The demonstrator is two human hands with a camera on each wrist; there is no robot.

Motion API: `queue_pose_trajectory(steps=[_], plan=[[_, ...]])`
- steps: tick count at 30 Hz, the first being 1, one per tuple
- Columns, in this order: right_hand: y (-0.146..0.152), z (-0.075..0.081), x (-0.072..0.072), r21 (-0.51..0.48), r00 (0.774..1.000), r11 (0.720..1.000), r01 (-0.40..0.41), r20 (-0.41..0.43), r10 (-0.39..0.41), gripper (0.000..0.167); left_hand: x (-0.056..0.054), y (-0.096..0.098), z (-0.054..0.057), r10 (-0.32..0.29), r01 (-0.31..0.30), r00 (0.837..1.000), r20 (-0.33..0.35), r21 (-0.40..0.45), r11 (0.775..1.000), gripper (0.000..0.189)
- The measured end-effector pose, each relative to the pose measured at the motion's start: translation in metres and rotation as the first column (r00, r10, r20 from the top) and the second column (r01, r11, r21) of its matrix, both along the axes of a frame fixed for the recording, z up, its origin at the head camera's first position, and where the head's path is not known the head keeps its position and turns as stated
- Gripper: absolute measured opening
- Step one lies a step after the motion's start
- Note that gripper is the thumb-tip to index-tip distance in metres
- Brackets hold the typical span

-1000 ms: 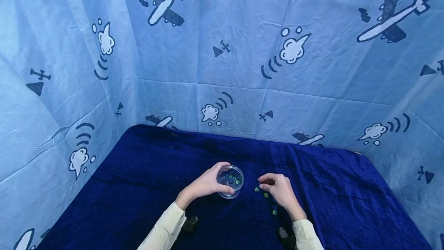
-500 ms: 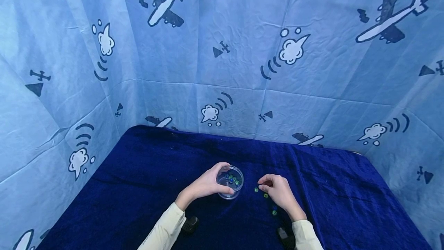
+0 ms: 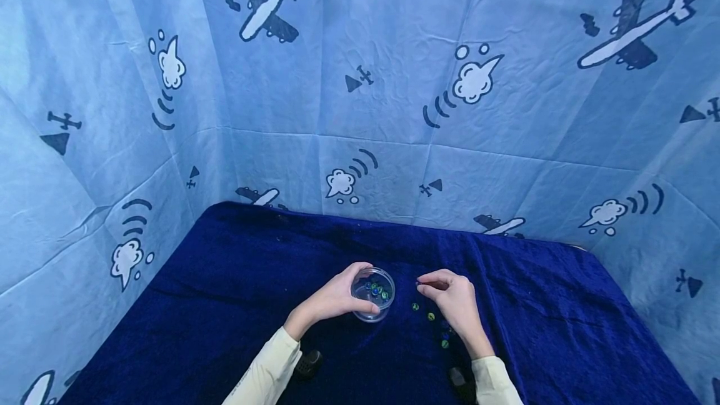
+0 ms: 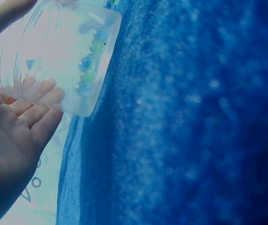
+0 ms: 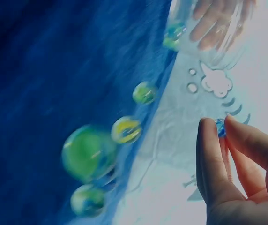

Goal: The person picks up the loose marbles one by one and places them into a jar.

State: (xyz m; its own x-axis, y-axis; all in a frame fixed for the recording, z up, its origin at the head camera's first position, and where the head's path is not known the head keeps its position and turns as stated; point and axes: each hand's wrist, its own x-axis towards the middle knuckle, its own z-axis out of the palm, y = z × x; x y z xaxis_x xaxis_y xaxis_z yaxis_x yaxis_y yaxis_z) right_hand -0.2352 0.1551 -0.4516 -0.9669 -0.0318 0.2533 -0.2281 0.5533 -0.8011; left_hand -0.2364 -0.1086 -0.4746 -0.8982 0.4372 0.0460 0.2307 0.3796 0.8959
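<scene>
A clear round plastic jar (image 3: 364, 312) stands on the dark blue cloth, its mouth upward. Several green and blue marbles (image 4: 86, 75) lie on its bottom. My left hand (image 3: 336, 297) grips the jar from the left side, thumb in front and fingers behind. To the right of the jar, my right hand (image 3: 457, 300) pinches a blue marble (image 5: 220, 127) between thumb and fingertips, lifted above the cloth. Below that hand lies a loose row of glass marbles, among them a green one (image 3: 415, 307), a yellow-streaked one (image 3: 431, 316) and another green one (image 3: 445, 344).
Blue velvet cloth (image 3: 236, 280) covers the table. Light blue curtains (image 3: 382, 99) printed with planes and clouds hang along the back and sides. Two dark devices sit near the wrists, the left one (image 3: 309, 364) and the right one (image 3: 462, 380).
My right hand has risen from the cloth with a blue marble between its fingertips. The left hand and the jar have stayed where they were.
</scene>
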Motion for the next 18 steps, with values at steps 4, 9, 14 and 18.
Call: queue_pose_trajectory(steps=[4, 9, 14, 18], plan=[[-0.01, 0.007, 0.005, -0.07, 1.0, 0.997, -0.03, 0.006, 0.031, 0.01, 0.0, 0.0, -0.001, 0.003, -0.003, 1.0, 0.002, 0.0, 1.0, 0.086], [-0.024, 0.014, 0.013, -0.126, 0.997, 0.989, -0.072, 0.021, 0.075, 0.01, 0.0, 0.0, -0.001, -0.002, 0.001, 1.0, 0.008, 0.021, 1.0, 0.086], [-0.036, 0.017, 0.019, -0.169, 0.994, 0.981, -0.097, 0.027, 0.103, 0.01, 0.0, 0.0, 0.0, -0.01, 0.009, 1.0, 0.01, 0.032, 0.999, 0.084], [-0.045, 0.018, 0.023, -0.196, 0.992, 0.974, -0.114, 0.025, 0.121, 0.011, 0.0, 0.0, 0.0, -0.009, 0.009, 1.0, 0.009, 0.03, 1.0, 0.083]])
